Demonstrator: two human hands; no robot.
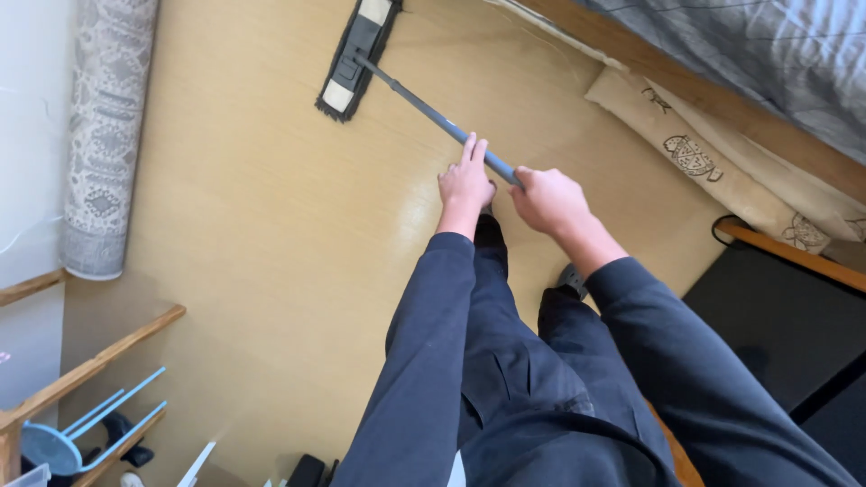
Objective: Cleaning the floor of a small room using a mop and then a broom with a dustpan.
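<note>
Dark sleeves lead to the right hand (pixel 550 200) wrapped around the grey mop handle (pixel 433 113); the left hand (pixel 465 183) rests fingers-extended, perhaps only touching. Flat mop head (pixel 354 59) on tan floor (pixel 253 225).

Long dark navy sleeves, matching dark trousers, bare hands

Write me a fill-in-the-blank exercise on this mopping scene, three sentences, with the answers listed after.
1. Both hands, the left hand and the right hand, are on the grey ____ of the flat mop.
2. The mop head rests on the light wooden ____.
3. A patterned rug lies ____ up along the white wall on the picture's left.

Missing words: handle; floor; rolled
</note>
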